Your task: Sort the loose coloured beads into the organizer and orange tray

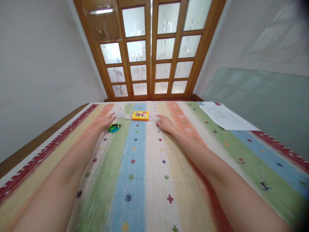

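At the far end of the table, my left hand (pixel 108 121) has its fingers around the left end of a clear plastic box (pixel 120 115). My right hand (pixel 164 122) is at a second clear plastic piece (pixel 153 118), finger at its far edge and thumb at its near edge. Between these two lies a flat yellow box (pixel 140 116) with a printed picture and an orange front edge. A small heap of shiny green, blue and red pieces (pixel 114 128) rests just right of my left wrist; what they are is too small to tell.
A striped, patterned cloth (pixel 135 193) covers the table. White printed sheets (pixel 225 117) lie at the far right. Beyond the table stand wooden doors with glass panes (pixel 151 48), with walls on both sides. A pale green panel (pixel 260 100) leans along the right wall.
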Motion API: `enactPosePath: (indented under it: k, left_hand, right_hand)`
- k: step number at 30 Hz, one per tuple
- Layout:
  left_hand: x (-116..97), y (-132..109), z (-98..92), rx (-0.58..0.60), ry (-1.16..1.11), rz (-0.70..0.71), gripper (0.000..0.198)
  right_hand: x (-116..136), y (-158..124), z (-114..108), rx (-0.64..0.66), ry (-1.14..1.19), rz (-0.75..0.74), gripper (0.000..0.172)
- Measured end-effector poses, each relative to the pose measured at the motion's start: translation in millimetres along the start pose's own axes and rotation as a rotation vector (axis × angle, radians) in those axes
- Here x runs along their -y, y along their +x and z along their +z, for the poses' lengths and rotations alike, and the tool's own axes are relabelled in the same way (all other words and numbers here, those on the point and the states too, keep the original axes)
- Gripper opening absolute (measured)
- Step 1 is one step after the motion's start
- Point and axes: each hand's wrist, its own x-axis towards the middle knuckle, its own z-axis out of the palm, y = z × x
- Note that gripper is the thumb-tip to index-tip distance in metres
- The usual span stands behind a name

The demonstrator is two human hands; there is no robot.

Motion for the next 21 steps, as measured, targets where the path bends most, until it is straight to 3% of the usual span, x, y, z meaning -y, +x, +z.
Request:
enactPosePath:
  k: [5, 11, 17, 21]
  left_hand:
    - [-21, 0, 15.3, 0.113, -0.059, 0.062, 0.080]
    - [-51, -5, 30.9, 0.144, -0.042, 0.095, 0.075]
    - [-75, -15, 37.9, 0.167, -0.023, 0.113, 0.065]
    - [-79, -8, 48.0, 0.128, 0.023, 0.089, 0.064]
  right_hand:
    - [-33, -10, -12, -0.046, 0.028, 0.060, 0.053]
    - [-65, -23, -28, -0.069, 0.046, 0.151, 0.045]
    - [-72, -38, -36, -0.128, 0.008, 0.209, 0.050]
    - [-69, -39, -35, -0.150, 0.002, 0.222, 0.050]
